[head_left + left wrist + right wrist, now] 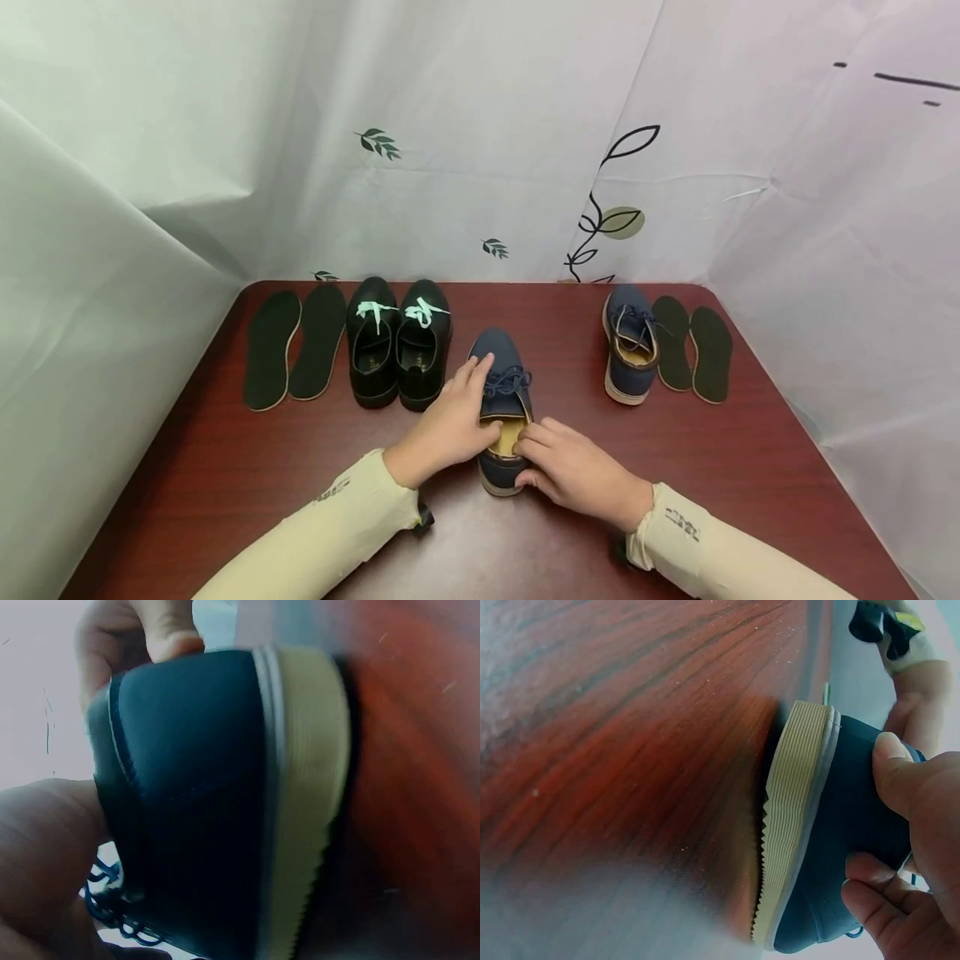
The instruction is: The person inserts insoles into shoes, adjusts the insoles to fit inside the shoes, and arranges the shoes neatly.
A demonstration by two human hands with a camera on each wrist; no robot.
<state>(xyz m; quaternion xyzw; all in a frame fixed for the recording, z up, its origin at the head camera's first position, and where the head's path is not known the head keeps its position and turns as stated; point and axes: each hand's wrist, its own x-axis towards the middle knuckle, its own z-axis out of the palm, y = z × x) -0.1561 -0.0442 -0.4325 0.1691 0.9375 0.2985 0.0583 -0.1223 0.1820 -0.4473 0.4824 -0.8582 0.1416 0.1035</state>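
Note:
A navy lace-up shoe with a pale ribbed sole stands at the middle of the table, toe pointing away; its tan insole shows in the opening. My left hand holds it from the left, fingers stretched along the upper beside the laces and thumb hooked over the collar. At the heel's right side my right hand grips the collar. In the right wrist view, the right thumb presses on the outside of the heel; some fingertips are hidden. The left wrist view has the shoe's side close up, slightly blurred.
Black shoes with mint laces stand at the back left, next to two dark insoles. At the back right is the other navy shoe, with two smaller dark insoles beside it. White curtains surround the reddish-brown table.

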